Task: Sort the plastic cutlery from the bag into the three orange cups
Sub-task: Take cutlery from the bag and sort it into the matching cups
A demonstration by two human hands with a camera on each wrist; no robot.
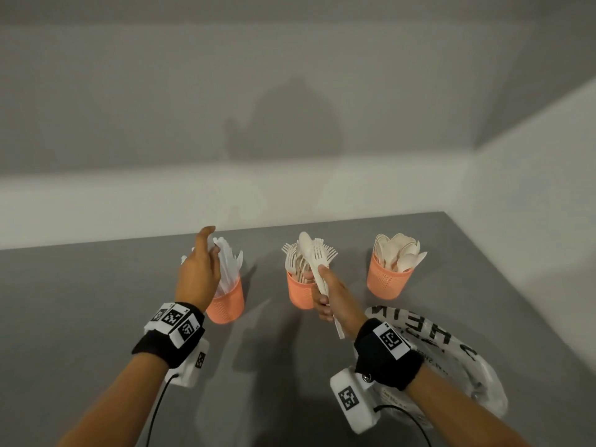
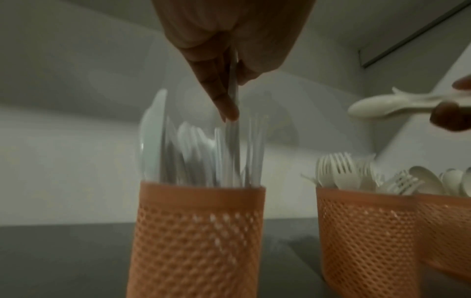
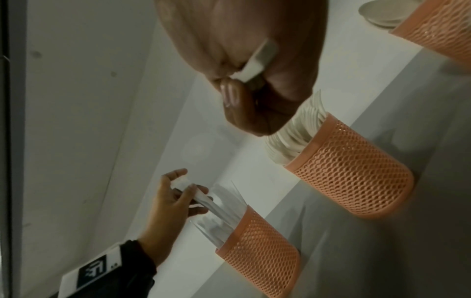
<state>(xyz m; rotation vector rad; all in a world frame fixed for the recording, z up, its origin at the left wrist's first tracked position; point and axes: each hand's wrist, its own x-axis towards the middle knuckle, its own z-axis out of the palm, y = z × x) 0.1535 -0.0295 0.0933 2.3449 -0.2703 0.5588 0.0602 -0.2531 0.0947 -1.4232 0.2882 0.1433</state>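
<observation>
Cutlery stands sorted in three orange cups (image 1: 388,282) on the gray desk (image 1: 96,285). Left hand (image 1: 198,272) pinches a knife (image 2: 233,129) over the left cup (image 1: 225,301). Right hand (image 1: 333,298) grips a spoon and fork (image 1: 314,256) beside the bag (image 1: 458,359).

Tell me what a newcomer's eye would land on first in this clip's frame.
Three orange cups in a row on the grey table: knives in the left cup, forks in the middle cup, spoons in the right cup. The left hand pinches a knife over the left cup, while the right hand grips a small bunch of cutlery before the middle cup. A printed bag lies at near right.
</observation>
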